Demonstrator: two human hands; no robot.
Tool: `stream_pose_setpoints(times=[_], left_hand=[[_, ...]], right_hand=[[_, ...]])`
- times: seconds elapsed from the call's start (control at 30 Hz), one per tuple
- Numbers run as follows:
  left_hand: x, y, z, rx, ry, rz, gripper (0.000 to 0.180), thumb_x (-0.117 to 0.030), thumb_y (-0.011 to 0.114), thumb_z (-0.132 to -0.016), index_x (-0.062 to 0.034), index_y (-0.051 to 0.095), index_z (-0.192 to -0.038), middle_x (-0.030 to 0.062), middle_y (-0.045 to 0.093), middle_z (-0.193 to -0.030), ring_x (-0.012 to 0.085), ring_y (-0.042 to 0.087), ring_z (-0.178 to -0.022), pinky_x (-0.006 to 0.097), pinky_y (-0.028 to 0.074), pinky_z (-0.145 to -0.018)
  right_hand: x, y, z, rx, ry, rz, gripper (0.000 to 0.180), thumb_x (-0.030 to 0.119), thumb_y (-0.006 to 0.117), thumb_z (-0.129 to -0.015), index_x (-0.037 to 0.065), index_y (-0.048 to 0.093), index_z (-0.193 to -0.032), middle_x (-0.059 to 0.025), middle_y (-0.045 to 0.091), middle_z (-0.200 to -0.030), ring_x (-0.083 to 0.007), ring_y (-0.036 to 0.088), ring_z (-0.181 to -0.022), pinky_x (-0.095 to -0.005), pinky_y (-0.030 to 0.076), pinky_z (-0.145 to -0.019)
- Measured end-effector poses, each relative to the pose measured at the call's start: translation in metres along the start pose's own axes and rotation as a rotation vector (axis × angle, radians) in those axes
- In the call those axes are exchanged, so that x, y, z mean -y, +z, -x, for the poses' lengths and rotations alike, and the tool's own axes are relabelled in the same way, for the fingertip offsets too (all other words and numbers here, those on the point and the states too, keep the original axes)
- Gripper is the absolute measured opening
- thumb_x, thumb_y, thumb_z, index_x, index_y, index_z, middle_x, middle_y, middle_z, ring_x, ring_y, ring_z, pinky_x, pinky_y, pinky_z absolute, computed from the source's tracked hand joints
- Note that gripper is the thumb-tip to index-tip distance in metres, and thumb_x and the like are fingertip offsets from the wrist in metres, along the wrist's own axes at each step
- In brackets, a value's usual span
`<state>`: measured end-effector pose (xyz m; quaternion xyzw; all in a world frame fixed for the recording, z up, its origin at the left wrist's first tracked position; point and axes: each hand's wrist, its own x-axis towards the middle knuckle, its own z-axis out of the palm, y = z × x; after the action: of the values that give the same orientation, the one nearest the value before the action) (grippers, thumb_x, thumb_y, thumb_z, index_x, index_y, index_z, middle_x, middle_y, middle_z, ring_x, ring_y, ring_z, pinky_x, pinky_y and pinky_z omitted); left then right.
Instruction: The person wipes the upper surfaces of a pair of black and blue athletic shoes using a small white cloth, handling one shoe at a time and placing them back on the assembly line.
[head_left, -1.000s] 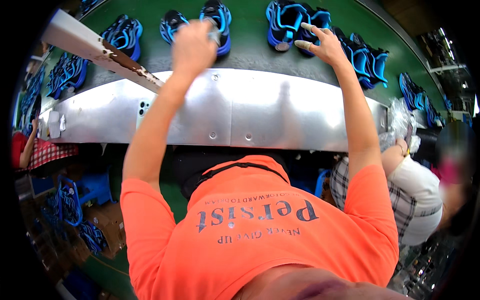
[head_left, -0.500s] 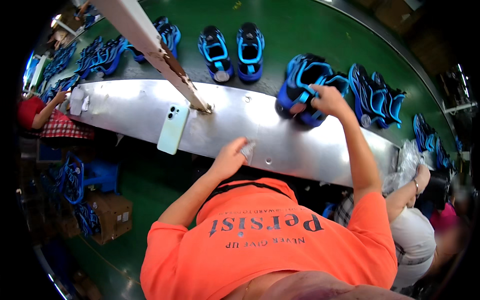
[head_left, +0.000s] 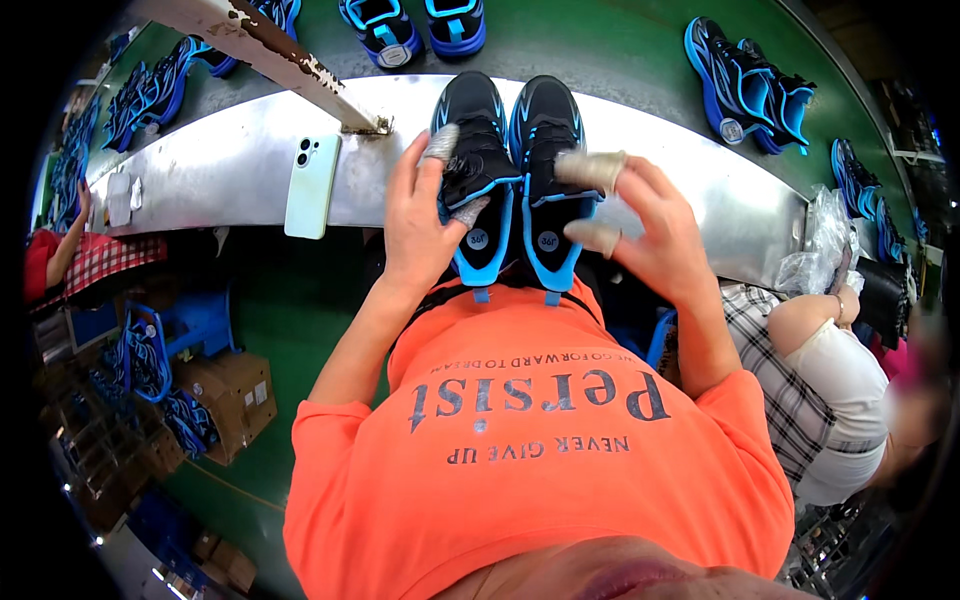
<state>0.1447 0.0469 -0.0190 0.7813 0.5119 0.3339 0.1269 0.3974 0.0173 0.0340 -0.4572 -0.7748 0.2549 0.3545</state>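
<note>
A pair of black and blue sneakers lies side by side in front of me, toes pointing away and heels at the bench's near edge. My left hand [head_left: 424, 210] is at the left sneaker [head_left: 470, 105], fingers apart, thumb by its collar and a fingertip beside the laces. My right hand [head_left: 650, 215] is spread at the right sneaker [head_left: 547, 105], one finger near the tongue and the thumb apart from it by the collar. Pale wraps cover several fingertips on both hands. Round labels show on the insoles.
A metal bench [head_left: 250, 140] runs alongside a green belt [head_left: 600, 40] carrying more sneakers [head_left: 735, 85]. A pale green phone [head_left: 312, 185] lies left of a rusty post [head_left: 300, 70]. Clear plastic bags [head_left: 825, 240] and a co-worker [head_left: 835, 380] are at right, cardboard boxes [head_left: 235, 400] low left.
My right hand has brought the sneaker pair from the belt side onto the bench before me, toes now away. My left hand has moved up beside them. The view has shifted.
</note>
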Motion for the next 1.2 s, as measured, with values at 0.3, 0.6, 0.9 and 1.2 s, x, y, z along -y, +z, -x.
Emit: stream_pose_setpoints(times=[0.3, 0.6, 0.9, 1.2], left_hand=[[0.010, -0.011, -0.018, 0.392, 0.260, 0.063, 0.053, 0.014, 0.058, -0.060, -0.0086, 0.065, -0.108, 0.0031, 0.066, -0.112, 0.0278, 0.056, -0.095, 0.035, 0.050, -0.083], [0.009, -0.009, -0.013, 0.434, 0.350, -0.040, 0.035, 0.005, 0.061, -0.065, -0.0090, 0.064, -0.097, 0.0012, 0.062, -0.120, 0.0276, 0.052, -0.097, 0.036, 0.047, -0.080], [0.000, 0.004, -0.004, 0.420, 0.472, -0.284, 0.023, -0.006, 0.059, -0.073, -0.0100, 0.064, -0.095, 0.0101, 0.050, -0.138, 0.0295, 0.049, -0.104, 0.039, 0.041, -0.088], [0.000, -0.023, -0.026, 0.362, 0.071, 0.158, 0.028, -0.014, 0.067, -0.082, -0.0031, 0.064, -0.108, 0.0118, 0.059, -0.114, 0.0297, 0.052, -0.108, 0.038, 0.042, -0.093]], right_hand=[[-0.046, 0.047, -0.005, -0.103, 0.146, -0.005, 0.048, -0.011, 0.064, -0.067, 0.006, 0.066, -0.112, -0.0110, 0.068, -0.097, -0.0285, 0.065, -0.095, -0.0329, 0.053, -0.079], [-0.010, 0.056, 0.009, -0.026, 0.050, 0.308, 0.060, -0.004, 0.073, -0.059, 0.012, 0.061, -0.116, -0.0086, 0.056, -0.110, -0.0311, 0.056, -0.103, -0.0381, 0.053, -0.082], [-0.021, 0.071, 0.024, 0.089, -0.035, 0.353, 0.038, -0.001, 0.061, -0.076, 0.002, 0.057, -0.114, -0.0228, 0.050, -0.126, -0.0432, 0.042, -0.127, -0.0433, 0.040, -0.104], [-0.012, 0.015, -0.014, 0.080, 0.152, 0.125, 0.030, 0.018, 0.072, -0.079, 0.017, 0.071, -0.109, -0.0112, 0.059, -0.102, -0.0289, 0.056, -0.096, -0.0383, 0.048, -0.083]])
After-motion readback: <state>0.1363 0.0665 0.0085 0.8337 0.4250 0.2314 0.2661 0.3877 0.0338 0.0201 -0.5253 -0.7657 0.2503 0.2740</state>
